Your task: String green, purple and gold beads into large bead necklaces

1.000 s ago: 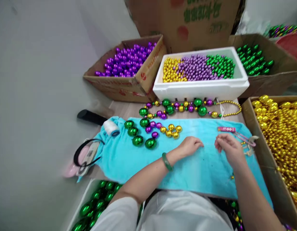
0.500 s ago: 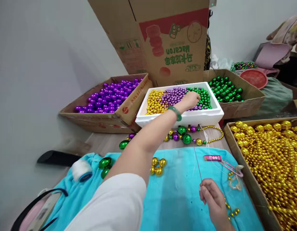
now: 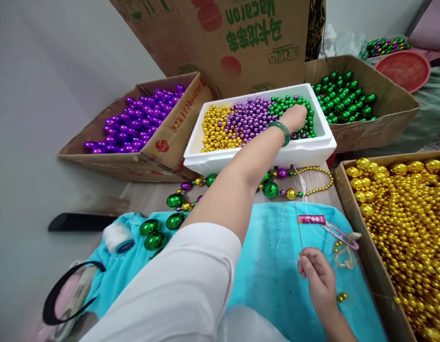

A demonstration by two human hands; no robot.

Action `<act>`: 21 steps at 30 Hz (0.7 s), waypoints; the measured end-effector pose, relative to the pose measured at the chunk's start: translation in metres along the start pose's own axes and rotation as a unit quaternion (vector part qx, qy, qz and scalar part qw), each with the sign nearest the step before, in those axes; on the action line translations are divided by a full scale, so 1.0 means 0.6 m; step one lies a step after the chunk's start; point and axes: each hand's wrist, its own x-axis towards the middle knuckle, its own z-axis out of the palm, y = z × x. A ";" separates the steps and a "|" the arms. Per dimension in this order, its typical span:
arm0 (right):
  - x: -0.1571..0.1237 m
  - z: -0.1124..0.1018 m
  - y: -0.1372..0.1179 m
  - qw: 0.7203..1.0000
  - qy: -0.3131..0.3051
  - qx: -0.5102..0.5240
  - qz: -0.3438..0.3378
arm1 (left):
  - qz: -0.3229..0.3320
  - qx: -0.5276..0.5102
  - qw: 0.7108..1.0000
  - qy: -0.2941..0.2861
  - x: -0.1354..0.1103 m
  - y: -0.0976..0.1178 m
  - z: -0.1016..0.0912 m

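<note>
My left hand, with a green bangle at its wrist, reaches into the white foam box. It is among the small green beads, fingers curled down and mostly hidden, so any bead in them does not show. Gold beads and purple beads fill the rest of that box. My right hand is closed in a pinch on a long, thin reddish needle that points up and away. White thread lies loosely on the turquoise towel beside it.
Cardboard boxes hold purple balls, green balls and gold bead strands. A strung bead necklace lies before the foam box. Large green balls, a thread spool and pink snips rest on the towel.
The view has tipped down and closer. My left hand has moved a little to the right within the green beads. My right hand still pinches the needle in nearly the same place.
</note>
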 end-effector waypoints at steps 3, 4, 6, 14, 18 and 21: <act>0.003 -0.005 -0.005 0.999 0.031 -0.007 -0.022 | -0.017 -0.095 0.994 0.045 -0.072 0.035 -0.047; 0.003 -0.006 -0.007 0.999 0.042 -0.007 -0.030 | -0.013 -0.167 0.984 0.065 -0.116 0.050 -0.062; -0.001 -0.005 -0.013 0.997 0.057 -0.007 -0.047 | -0.042 -0.307 0.949 0.063 -0.222 0.077 -0.082; -0.059 0.024 -0.011 0.995 -0.027 -0.071 -0.069 | -0.233 -0.750 0.613 0.086 -0.571 0.073 -0.037; -0.089 0.042 0.002 0.990 -0.047 -0.101 -0.087 | -0.247 -0.805 0.518 0.149 -0.654 0.056 -0.026; -0.106 0.054 0.009 0.985 -0.052 -0.133 -0.095 | -0.241 -0.824 0.485 0.170 -0.704 0.050 -0.027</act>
